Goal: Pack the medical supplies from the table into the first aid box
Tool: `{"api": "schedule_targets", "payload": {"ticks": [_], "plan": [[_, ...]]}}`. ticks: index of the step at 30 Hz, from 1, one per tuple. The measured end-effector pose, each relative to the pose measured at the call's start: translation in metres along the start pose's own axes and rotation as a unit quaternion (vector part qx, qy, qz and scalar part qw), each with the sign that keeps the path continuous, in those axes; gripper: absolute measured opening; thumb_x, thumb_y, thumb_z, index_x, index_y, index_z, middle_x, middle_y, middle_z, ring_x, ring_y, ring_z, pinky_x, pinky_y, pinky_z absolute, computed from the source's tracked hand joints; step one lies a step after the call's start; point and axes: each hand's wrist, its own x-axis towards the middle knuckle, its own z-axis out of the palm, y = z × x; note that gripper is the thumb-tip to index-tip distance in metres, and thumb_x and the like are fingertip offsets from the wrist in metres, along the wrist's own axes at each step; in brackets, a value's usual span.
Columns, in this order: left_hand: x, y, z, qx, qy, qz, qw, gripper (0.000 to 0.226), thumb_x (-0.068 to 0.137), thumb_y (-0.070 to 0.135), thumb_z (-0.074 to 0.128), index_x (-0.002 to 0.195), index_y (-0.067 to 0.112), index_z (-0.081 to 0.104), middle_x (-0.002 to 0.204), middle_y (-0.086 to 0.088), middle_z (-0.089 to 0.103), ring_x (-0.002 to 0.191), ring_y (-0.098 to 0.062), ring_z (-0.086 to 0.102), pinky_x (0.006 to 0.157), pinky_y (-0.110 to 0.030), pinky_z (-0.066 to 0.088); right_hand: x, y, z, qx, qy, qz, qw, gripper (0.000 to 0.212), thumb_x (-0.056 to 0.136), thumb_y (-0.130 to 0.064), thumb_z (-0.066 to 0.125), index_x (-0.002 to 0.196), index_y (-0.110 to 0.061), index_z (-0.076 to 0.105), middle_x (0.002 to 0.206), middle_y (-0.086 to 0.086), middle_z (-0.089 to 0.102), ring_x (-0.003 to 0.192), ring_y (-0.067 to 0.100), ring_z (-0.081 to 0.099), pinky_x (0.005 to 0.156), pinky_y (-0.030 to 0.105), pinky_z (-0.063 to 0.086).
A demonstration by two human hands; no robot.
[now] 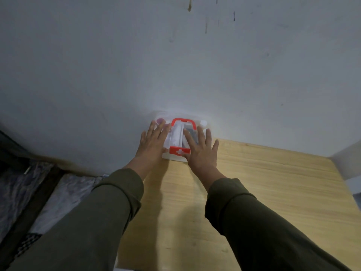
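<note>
L hand fingers straight, spread apart, flat on lid of first aid box, left side. R hand fingers same, splayed, pressing right side of lid. Box clear w/ red handle + red latch, lid down, supplies visible inside. Box sits at far left edge of wood bench, against wall. Olive sleeves.

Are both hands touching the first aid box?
Touching. The head view shows the left hand and right hand lying flat on the first aid box lid.
</note>
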Motion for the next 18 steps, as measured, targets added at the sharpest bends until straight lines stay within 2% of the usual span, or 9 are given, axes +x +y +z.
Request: {"api": "schedule_targets", "payload": {"ticks": [9, 13, 16, 18], "plan": [[0.006, -0.010, -0.001, 0.003, 0.001, 0.046, 0.999, 0.093, 0.087, 0.029, 0.064, 0.150, 0.025, -0.005, 0.160, 0.002, -0.012, 0.146, -0.025, -0.017, 0.118, -0.047, 0.001, 0.005, -0.004, 0.006, 0.007, 0.016, 0.009, 1.000, 0.085, 0.086, -0.058, 0.049, 0.144, -0.036, -0.010, 0.159, 0.009, -0.008, 0.145, 0.039, -0.010, 0.112, 0.062, 0.008], [0.004, -0.007, -0.001, 0.016, -0.001, 0.033, 0.999, 0.091, 0.087, 0.035, 0.063, 0.150, 0.026, -0.003, 0.160, 0.001, -0.011, 0.147, -0.026, -0.014, 0.119, -0.051, 0.003, 0.001, -0.003, 0.006, 0.021, 0.008, 0.005, 1.000, 0.089, 0.087, -0.048, 0.058, 0.139, -0.040, -0.014, 0.159, 0.007, -0.009, 0.145, 0.037, -0.011, 0.112, 0.063, 0.008], [0.000, 0.004, -0.005, -0.024, 0.032, 0.008, 0.999, 0.089, 0.087, 0.041, 0.060, 0.149, 0.028, -0.002, 0.160, 0.001, -0.011, 0.147, -0.026, -0.014, 0.118, -0.052, 0.000, -0.003, 0.003, -0.010, 0.060, 0.018, 0.001, 0.998, 0.081, 0.089, -0.044, 0.055, 0.143, -0.039, -0.005, 0.159, 0.007, -0.006, 0.146, 0.034, -0.009, 0.114, 0.062, 0.003], [-0.028, 0.015, 0.006, -0.059, 0.094, 0.011, 0.994, 0.086, 0.086, 0.041, 0.062, 0.147, 0.030, 0.001, 0.160, -0.004, -0.001, 0.148, -0.028, -0.004, 0.118, -0.052, 0.004, -0.029, 0.007, -0.012, 0.104, 0.074, 0.001, 0.992, 0.076, 0.087, -0.041, 0.056, 0.145, -0.037, 0.008, 0.159, 0.009, 0.006, 0.146, 0.034, 0.002, 0.113, 0.058, 0.007]]}}
